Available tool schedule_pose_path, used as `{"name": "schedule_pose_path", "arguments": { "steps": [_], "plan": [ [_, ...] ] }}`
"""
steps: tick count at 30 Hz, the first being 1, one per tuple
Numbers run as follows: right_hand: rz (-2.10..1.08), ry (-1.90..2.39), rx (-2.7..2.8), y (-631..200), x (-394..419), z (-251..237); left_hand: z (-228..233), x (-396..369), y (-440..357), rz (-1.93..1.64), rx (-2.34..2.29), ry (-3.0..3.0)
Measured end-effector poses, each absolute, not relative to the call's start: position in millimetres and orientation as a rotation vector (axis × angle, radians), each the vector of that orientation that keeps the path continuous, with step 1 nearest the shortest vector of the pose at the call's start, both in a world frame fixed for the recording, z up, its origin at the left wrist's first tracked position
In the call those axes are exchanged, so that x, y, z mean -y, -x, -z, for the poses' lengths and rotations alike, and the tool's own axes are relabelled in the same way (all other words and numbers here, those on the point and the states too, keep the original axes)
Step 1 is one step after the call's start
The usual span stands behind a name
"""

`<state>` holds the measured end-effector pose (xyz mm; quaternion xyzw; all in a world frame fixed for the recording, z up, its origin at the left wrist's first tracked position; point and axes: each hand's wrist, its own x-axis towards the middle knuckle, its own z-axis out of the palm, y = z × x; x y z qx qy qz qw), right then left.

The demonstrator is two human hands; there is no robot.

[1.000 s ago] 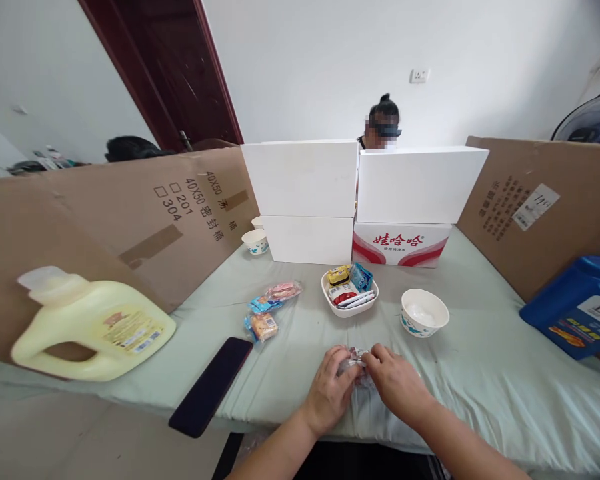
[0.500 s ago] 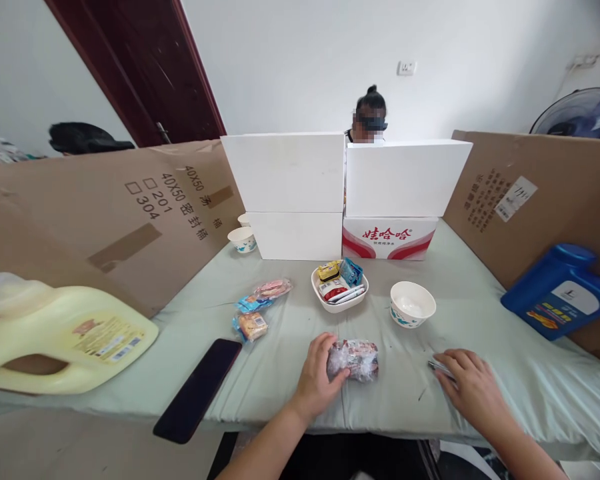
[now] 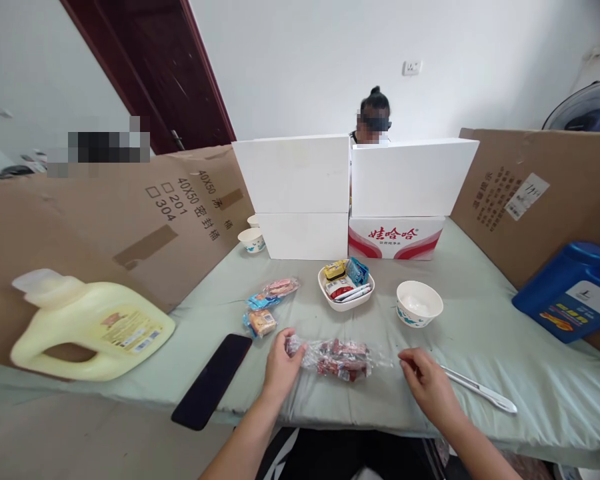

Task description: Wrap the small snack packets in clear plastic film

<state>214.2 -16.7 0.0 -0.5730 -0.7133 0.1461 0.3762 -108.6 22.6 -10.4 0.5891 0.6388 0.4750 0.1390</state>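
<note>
A clear plastic wrapper with dark red packets (image 3: 344,359) inside lies stretched out on the cloth in front of me. My left hand (image 3: 283,365) is closed around the bunched left end of this wrapper. At the other end, my right hand (image 3: 427,385) has its fingertips pinched together at the thin film tail. Just right of that hand, a slim tool with a white handle (image 3: 485,393) rests on the cloth; it looks like a knife, partly hidden behind the hand. Beyond the wrapper stand a white dish (image 3: 347,305) of small snack packets and pens, and a paper bowl (image 3: 420,304).
On the left are wrapped snacks (image 3: 263,321), a black phone (image 3: 213,381) and a yellow jug (image 3: 130,327). A blue bottle (image 3: 570,293) leans at right. White boxes (image 3: 300,233) and cardboard panels (image 3: 190,227) wall the table; a person (image 3: 375,113) sits behind.
The right hand has let go of the slim tool and moved left to the wrapper's end. My left hand shifted left, and the bundled wrapper now lies drawn out lengthwise. The view turned slightly left.
</note>
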Motion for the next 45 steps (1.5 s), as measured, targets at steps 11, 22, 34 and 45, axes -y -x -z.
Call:
{"name": "schedule_pose_path", "arguments": {
  "steps": [11, 22, 34, 45],
  "plan": [
    [-0.327, 1.251, 1.953, -177, 24, -36, -27, 12, 40, -0.8, -1.26, -2.886],
    [-0.361, 1.325, 2.699, -145, 60, -22, 1, 63, 76, -0.588, -1.626, -2.656],
    [-0.098, 1.396, 2.343, -152, 29, -12, -24, 19, 42, -0.695, -1.243, -2.769],
    [-0.336, 1.417, 2.319, -155, 9, 19, -20, -4, 81, -0.65, -1.282, -2.688]
  ]
}}
